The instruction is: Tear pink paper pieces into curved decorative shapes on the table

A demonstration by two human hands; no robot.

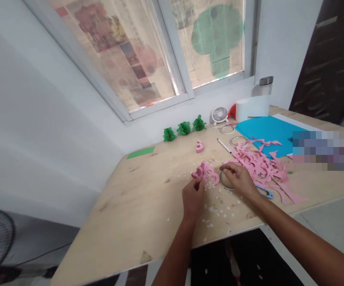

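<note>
My left hand [193, 195] is at the near side of a small cluster of cut pink paper pieces [204, 171], its fingers closed on part of it. My right hand [239, 178] is bent over a roll of tape [225, 180], fingertips together near its upper edge; whether they pinch anything is too small to tell. Many tiny white paper bits [216, 208] lie scattered around and below both hands. Behind the cluster is a separate curved pink piece [200, 146]. A large heap of pink scraps [259, 165] lies right of my right hand.
Three green paper trees [184, 128] stand by the wall, with a green strip [141, 152] to their left. Blue sheets [274, 131], a small white fan [220, 115], a pen [224, 145], more tape rolls [239, 141] and a blue cutter [264, 192] are on the right.
</note>
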